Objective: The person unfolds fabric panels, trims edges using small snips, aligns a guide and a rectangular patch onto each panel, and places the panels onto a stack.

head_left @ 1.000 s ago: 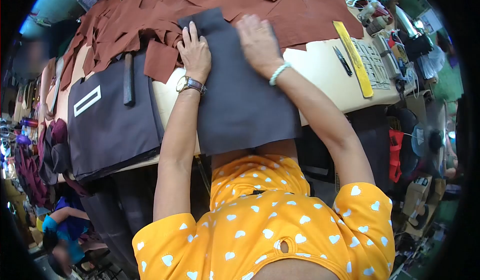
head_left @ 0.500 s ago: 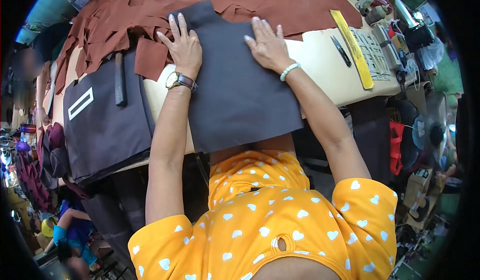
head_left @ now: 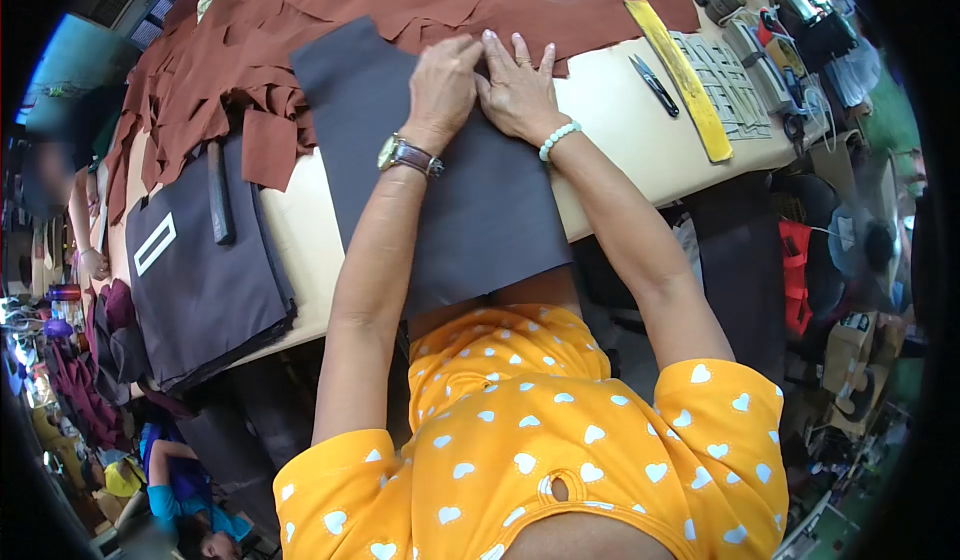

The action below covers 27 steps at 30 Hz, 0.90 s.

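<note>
A dark grey cut fabric panel (head_left: 480,230) with a curved cut-out at its far edge lies on the table, its near end over the edge at my lap. My left hand (head_left: 443,95), with a wristwatch, is curled with its fingers bunched at the panel's far edge. They look closed on the cloth, though the fingertips are partly hidden. Right beside it, my right hand (head_left: 520,90) rests flat on the panel's far right corner, fingers spread. A pale bead bracelet is on that wrist.
Rust-brown cloth pieces (head_left: 400,5) cover the far table (head_left: 610,110). Left lies a dark fabric stack (head_left: 205,280) with a white rectangular frame (head_left: 155,244) and a dark bar (head_left: 219,195). Thread snips (head_left: 655,87) and a yellow ruler (head_left: 680,80) lie right. Another person's hand (head_left: 95,263) is far left.
My left hand has moved right along the panel's far edge to meet the right hand, its fingers curling from spread. The right hand stays flat. The view has shifted slightly.
</note>
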### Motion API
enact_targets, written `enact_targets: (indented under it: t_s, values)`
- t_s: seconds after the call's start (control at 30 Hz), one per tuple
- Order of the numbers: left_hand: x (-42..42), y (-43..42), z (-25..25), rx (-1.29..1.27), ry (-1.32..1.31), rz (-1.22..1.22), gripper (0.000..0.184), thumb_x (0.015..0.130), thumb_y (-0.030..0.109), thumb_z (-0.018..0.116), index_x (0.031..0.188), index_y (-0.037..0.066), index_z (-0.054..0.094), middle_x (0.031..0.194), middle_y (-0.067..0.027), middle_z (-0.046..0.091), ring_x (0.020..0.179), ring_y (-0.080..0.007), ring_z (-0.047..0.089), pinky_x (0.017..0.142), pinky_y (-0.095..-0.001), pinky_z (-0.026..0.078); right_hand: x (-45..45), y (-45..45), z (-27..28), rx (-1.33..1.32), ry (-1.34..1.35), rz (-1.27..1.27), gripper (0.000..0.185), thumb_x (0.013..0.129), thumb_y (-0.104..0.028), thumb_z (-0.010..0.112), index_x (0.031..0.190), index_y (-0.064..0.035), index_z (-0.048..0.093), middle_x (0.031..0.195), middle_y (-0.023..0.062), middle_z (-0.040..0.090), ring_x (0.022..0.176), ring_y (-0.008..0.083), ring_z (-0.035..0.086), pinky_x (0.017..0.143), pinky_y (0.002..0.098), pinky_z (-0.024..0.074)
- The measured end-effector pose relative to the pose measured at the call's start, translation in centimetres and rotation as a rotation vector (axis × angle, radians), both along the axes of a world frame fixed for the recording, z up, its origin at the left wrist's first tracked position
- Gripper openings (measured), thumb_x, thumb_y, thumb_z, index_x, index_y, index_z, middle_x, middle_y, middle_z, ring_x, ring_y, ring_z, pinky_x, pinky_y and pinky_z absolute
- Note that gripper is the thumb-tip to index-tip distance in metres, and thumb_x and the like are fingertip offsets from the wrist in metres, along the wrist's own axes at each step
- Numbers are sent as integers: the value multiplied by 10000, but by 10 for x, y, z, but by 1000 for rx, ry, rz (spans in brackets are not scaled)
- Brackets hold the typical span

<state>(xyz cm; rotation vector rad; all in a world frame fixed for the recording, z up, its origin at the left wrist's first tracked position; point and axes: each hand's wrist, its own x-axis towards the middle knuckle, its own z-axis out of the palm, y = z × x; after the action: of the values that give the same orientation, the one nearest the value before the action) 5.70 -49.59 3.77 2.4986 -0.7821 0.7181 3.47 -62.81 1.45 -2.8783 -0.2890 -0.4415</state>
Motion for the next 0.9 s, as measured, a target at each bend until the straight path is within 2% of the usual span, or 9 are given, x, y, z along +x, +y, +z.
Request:
enact_targets:
  t_s: [0.03, 0.17, 0.33, 0.47, 0.57, 0.6, 0.7, 0.83, 0.9]
  values:
    - [-2, -6, -9, -57, 55, -33, 279, 805, 76, 525, 1065, 73, 625, 1116, -99, 597, 1054, -264, 553, 914, -332, 434, 1, -2, -1, -3, -1, 12, 620, 907, -379, 339, 1406, -26, 236, 1468, 94, 258, 1357, 340, 194, 1060, 621, 25]
    - [0, -4, -23, -25, -4, -31, 272, 821, 67, 505, 1067, 41, 617, 1133, -96, 590, 1065, -270, 545, 896, -366, 448, 9, -30, -2, 93, 28, 237, 670, 919, -424, 370, 1421, -27, 172, 1476, 90, 237, 1360, 351, 174, 1058, 616, 91]
    - [-1, -6, -22, -15, -27, -28, 237, 823, 91, 497, 1014, 40, 629, 1083, -83, 603, 1047, -251, 543, 921, -374, 413, -22, -60, 14, -114, 31, 375, 923, 806, -646, 435, 1424, -28, 139, 1467, 193, 196, 1348, 377, 187, 1051, 592, 141]
    - [-1, -5, -18, 27, 7, -33, 222, 823, 106, 519, 1008, 44, 624, 1073, -81, 601, 1024, -258, 550, 889, -367, 436, -104, -84, 37, -76, 182, 558, 1011, 705, -645, 570, 1421, -51, 174, 1460, 182, 220, 1341, 371, 212, 1052, 578, 171]
    - [2, -8, 8, 91, 180, -12, 218, 827, 136, 536, 1003, 44, 625, 1062, -82, 600, 1016, -266, 551, 864, -368, 449, -143, -91, 48, -290, 257, 555, 1021, 670, -627, 623, 1426, -93, 191, 1460, 162, 232, 1339, 364, 225, 1064, 563, 164]
    - [4, -9, 14, 113, 258, -7, 219, 829, 148, 540, 1001, 44, 626, 1054, -82, 601, 1013, -268, 551, 858, -369, 450, -141, -94, 43, -121, 265, 545, 989, 684, -601, 640, 1427, -118, 200, 1463, 143, 235, 1338, 359, 232, 1072, 554, 157]
    - [24, -10, 24, 172, 329, 78, 280, 772, 234, 658, 961, 28, 644, 1037, -113, 615, 978, -281, 578, 846, -377, 455, -122, -107, 47, 319, 185, 453, 930, 723, -569, 635, 1418, -104, 227, 1452, 151, 254, 1332, 355, 248, 1074, 548, 159]
    - [54, -9, 28, 58, 593, 129, 373, 667, 250, 768, 907, -5, 640, 923, -118, 642, 824, -229, 607, 759, -339, 472, -64, -142, 39, 89, -301, -56, 533, 813, -359, 609, 1205, -10, 511, 1205, 198, 532, 1150, 359, 467, 967, 467, 343]
    - [71, -8, 32, 40, 778, 107, 381, 629, 241, 800, 862, -12, 636, 826, -98, 645, 730, -189, 592, 689, -312, 468, -49, -150, 48, -9, -129, -301, 437, 800, -291, 615, 1133, -15, 554, 1122, 189, 577, 1075, 336, 523, 925, 459, 382]
